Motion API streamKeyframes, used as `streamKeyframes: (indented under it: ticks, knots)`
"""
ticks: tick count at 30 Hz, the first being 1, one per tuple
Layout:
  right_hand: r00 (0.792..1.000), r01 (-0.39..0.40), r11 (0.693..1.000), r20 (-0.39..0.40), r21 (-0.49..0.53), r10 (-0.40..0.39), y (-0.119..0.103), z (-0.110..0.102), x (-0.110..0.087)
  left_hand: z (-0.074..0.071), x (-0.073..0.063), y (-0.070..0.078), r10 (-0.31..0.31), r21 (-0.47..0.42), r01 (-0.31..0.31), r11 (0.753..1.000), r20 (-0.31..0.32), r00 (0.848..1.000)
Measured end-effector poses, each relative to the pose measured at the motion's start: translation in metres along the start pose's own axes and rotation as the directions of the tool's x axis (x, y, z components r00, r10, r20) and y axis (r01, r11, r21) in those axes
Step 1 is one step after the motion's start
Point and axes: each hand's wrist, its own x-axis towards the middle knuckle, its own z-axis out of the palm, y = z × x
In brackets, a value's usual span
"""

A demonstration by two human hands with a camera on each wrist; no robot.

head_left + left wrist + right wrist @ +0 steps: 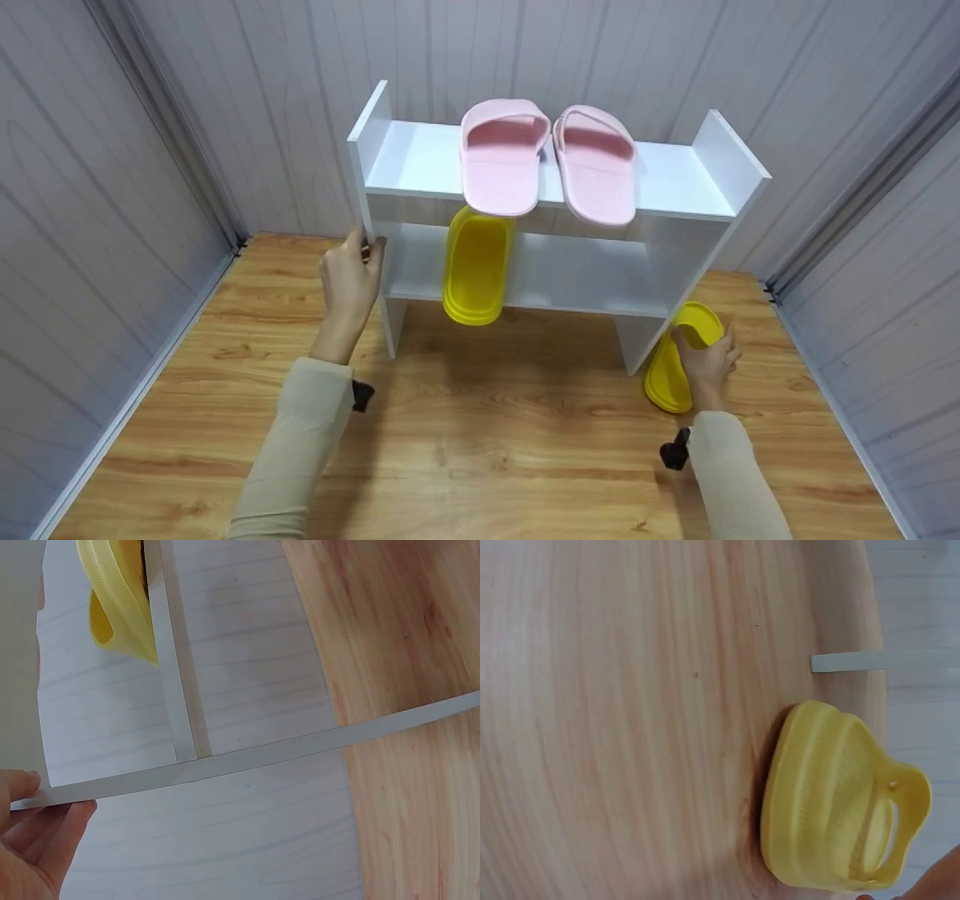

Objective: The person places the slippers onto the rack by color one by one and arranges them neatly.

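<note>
In the head view my left hand (351, 277) pinches the front edge of the white shoe rack's (435, 191) left side panel. The left wrist view shows the thumb on one face of that panel and fingers (71, 836) on the other. My right hand (707, 364) grips the side of a yellow slipper (667, 382) on the floor, just right of the rack. Its thumb lies over the slipper's opening. Only a bit of this hand shows in the right wrist view, beside the slipper (817, 802). Another yellow slipper (476, 274) sits on the middle shelf, its end jutting past the front edge.
Two pink slippers (501, 176) stand side by side on the top shelf, overhanging its front. Panelled walls (480, 52) enclose the wooden floor (487, 450) at the back, left and right. The rack's right side panel (675, 300) stands close to the floor slipper.
</note>
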Motion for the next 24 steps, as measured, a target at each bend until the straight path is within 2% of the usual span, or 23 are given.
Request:
streamKeyframes:
  ticks: [11,17,24]
  knots:
    - [0.996,-0.033,0.991,0.079,-0.131,0.044,0.0102,0.0066,-0.0054,0.0008,-0.0005,-0.0014,0.004,-0.036,-0.004,0.999,-0.006,1.0]
    - [0.978,-0.075,0.978,0.175,-0.194,0.11,0.0092,0.0057,-0.01,0.0003,-0.0006,-0.001,0.011,-0.032,-0.011,0.999,-0.006,1.0]
    - [0.963,-0.088,0.955,0.221,-0.285,0.155,0.01,0.0063,-0.0102,0.0008,-0.0001,-0.0009,0.01,-0.037,-0.01,0.999,-0.005,1.0]
